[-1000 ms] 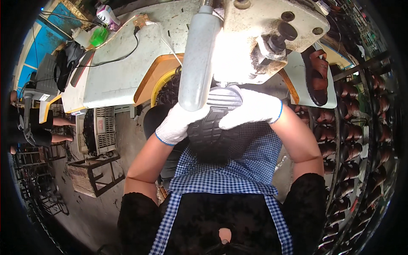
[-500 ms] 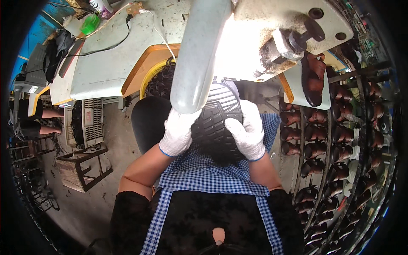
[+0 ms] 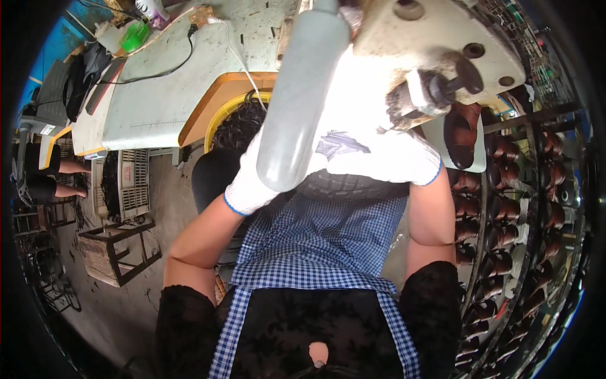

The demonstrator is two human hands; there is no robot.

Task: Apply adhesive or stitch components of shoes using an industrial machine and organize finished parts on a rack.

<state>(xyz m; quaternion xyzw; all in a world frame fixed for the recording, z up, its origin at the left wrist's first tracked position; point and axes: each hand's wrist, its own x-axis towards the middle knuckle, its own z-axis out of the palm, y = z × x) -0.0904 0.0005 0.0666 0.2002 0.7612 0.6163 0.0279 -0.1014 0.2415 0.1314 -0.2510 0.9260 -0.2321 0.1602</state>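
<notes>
Treaded sole [image 3: 353,185], black, between left hand [image 3: 249,182] and right hand [image 3: 394,158] (gloved)

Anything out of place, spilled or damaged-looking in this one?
Two things look slightly odd. Glare on the pale machine head washes out detail just above the gloved right hand. Brown staining near the machine's dark knob looks like grime; I can't tell whether anything is damaged.

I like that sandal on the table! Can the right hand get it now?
Probably yes: the sandal lies to the right of the right hand, and nothing seems to block the way between. But that hand is on the black sole, so it would likely need to let go first.
</notes>
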